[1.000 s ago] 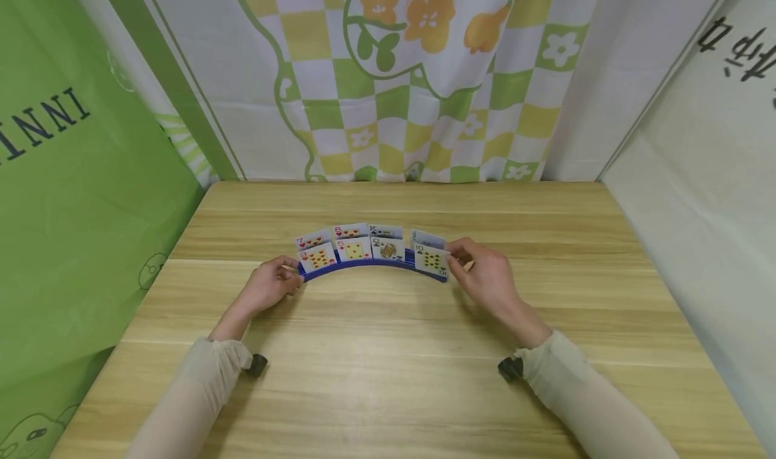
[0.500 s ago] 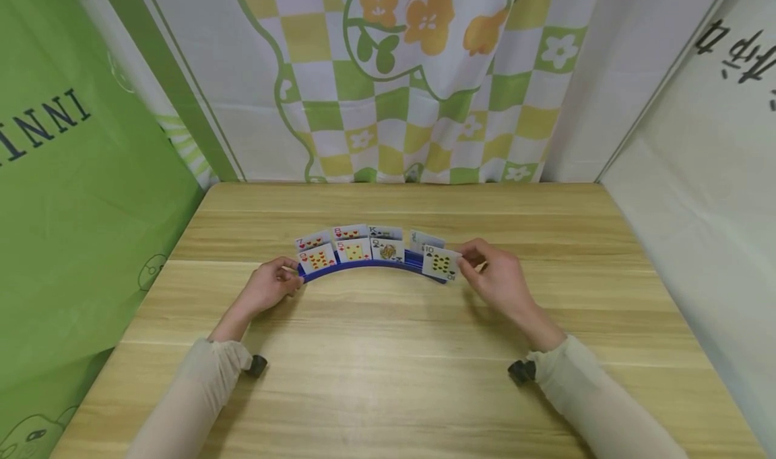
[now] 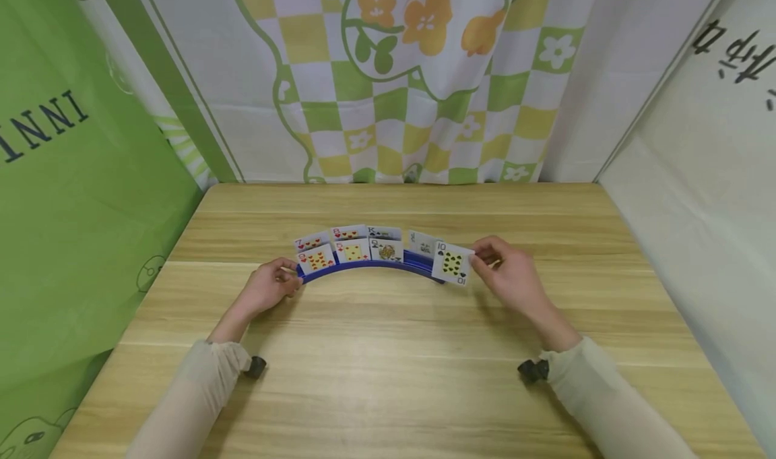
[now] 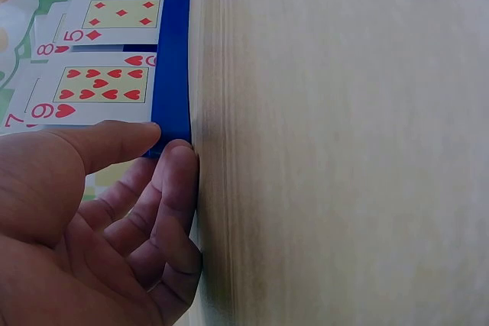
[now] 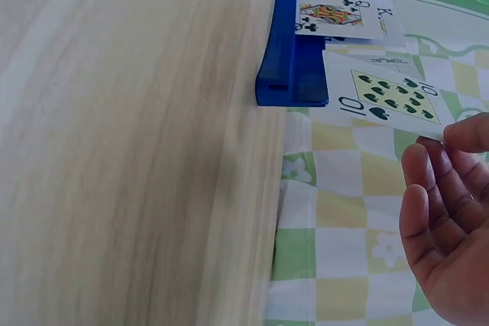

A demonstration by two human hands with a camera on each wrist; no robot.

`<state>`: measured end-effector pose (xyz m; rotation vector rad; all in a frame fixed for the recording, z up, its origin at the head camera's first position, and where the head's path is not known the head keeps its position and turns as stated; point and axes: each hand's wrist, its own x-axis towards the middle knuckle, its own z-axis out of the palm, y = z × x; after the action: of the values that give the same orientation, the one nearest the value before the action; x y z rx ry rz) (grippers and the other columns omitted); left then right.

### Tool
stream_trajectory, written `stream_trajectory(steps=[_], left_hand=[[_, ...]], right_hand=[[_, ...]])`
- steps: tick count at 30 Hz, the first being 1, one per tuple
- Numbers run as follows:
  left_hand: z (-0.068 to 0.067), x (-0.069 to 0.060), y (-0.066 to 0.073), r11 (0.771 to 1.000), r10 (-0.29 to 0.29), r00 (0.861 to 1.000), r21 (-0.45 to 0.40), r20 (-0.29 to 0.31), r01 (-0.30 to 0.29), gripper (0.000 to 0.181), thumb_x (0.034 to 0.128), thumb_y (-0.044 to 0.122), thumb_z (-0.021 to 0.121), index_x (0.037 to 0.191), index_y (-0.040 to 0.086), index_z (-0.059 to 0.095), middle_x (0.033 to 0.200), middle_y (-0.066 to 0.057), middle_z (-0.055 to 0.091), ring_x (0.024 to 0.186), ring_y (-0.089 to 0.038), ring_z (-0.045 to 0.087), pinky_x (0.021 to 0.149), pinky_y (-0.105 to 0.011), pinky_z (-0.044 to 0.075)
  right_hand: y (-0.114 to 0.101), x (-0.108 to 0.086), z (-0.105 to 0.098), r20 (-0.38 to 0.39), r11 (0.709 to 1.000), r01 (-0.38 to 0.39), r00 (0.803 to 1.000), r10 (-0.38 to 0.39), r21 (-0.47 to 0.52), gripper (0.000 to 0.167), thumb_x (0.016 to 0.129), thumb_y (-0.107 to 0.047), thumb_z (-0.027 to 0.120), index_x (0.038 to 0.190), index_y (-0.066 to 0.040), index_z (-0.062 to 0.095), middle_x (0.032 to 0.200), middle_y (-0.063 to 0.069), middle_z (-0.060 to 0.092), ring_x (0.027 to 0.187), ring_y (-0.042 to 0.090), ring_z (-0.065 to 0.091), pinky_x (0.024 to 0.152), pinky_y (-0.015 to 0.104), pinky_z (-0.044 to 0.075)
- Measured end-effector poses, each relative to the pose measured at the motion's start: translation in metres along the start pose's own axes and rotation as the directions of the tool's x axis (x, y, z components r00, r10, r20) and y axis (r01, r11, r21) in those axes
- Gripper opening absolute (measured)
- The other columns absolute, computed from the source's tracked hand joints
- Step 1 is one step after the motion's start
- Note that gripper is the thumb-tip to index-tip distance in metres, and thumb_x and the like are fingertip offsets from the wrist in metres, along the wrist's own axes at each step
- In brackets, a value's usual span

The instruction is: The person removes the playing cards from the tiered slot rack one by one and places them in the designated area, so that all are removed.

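A curved blue card holder [image 3: 364,263] stands on the table with cards in two rows. My left hand [image 3: 267,288] grips its left end, thumb and fingers pinching the blue edge [image 4: 173,59] beside the nine of hearts [image 4: 99,88]. My right hand [image 3: 509,276] pinches the ten of spades [image 3: 452,263] by its right edge, in front of the holder's right end. In the right wrist view that card [image 5: 386,97] is tilted and clear of the front slot, partly covering a card behind it. The queen of clubs [image 3: 386,251] and five of diamonds [image 3: 352,251] stand in the front row.
Behind the front cards stand a seven [image 3: 312,240], an eight [image 3: 348,232], a king [image 3: 384,232] and, at right, another card [image 3: 423,242]. The wooden table [image 3: 376,364] meets a patterned curtain [image 3: 412,108] at its back edge.
My right hand has moved to the right, drawing the ten of spades out of the holder's front row. More of the card behind it shows. My left hand has kept its grip.
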<state>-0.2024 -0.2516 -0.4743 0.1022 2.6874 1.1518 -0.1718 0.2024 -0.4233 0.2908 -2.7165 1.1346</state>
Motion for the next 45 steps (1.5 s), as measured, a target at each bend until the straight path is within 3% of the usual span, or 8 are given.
stream_trajectory(steps=[10,25,31,39,45], left_hand=[[0.0,0.0,0.001,1.0,-0.001,1.0,0.006,-0.002,0.001,0.035,0.0948,0.014,0.065,0.124,-0.002,0.057,0.098,-0.017,0.074,0.07,-0.013,0.067,0.068,-0.028,0.049],[-0.001,0.002,0.0,1.0,0.005,1.0,-0.004,-0.003,-0.005,0.035,0.0946,0.014,0.065,0.124,-0.003,0.056,0.098,-0.018,0.074,0.07,-0.014,0.068,0.068,-0.028,0.049],[0.0,0.001,0.0,1.0,0.004,1.0,-0.007,0.0,-0.004,0.036,0.0947,0.014,0.065,0.125,-0.003,0.056,0.099,-0.018,0.073,0.07,-0.015,0.068,0.066,-0.028,0.049],[0.0,0.0,-0.001,1.0,0.009,1.0,0.003,0.004,-0.009,0.036,0.0945,0.014,0.065,0.125,-0.003,0.056,0.099,-0.018,0.073,0.071,-0.014,0.067,0.068,-0.028,0.048],[0.0,0.0,-0.001,1.0,0.006,1.0,0.006,-0.003,-0.006,0.036,0.0943,0.014,0.065,0.125,-0.002,0.057,0.1,-0.018,0.073,0.072,-0.014,0.067,0.069,-0.028,0.049]], right_hand=[[0.008,-0.001,-0.01,0.003,0.997,-0.017,1.0,0.017,0.075,0.015,0.095,-0.013,0.065,0.107,-0.004,0.067,0.091,0.012,0.072,0.077,0.018,0.065,0.068,0.022,0.052],[0.011,0.002,-0.025,0.023,0.979,-0.105,0.994,0.103,0.173,0.021,0.096,-0.018,0.065,0.11,-0.002,0.066,0.094,0.016,0.07,0.071,0.008,0.066,0.065,0.022,0.052],[0.019,0.012,-0.03,0.078,0.957,-0.189,0.981,0.176,0.221,0.028,0.099,-0.022,0.062,0.116,0.0,0.063,0.097,0.019,0.07,0.074,0.012,0.068,0.063,0.026,0.054],[0.032,0.03,-0.031,0.115,0.916,-0.28,0.959,0.258,0.288,0.032,0.1,-0.024,0.059,0.118,0.003,0.061,0.086,-0.001,0.07,0.076,0.016,0.068,0.066,0.03,0.055],[0.039,0.039,-0.031,0.146,0.903,-0.333,0.942,0.303,0.27,0.035,0.101,-0.028,0.057,0.122,0.0,0.06,0.09,0.0,0.069,0.08,0.017,0.067,0.07,0.032,0.056]])
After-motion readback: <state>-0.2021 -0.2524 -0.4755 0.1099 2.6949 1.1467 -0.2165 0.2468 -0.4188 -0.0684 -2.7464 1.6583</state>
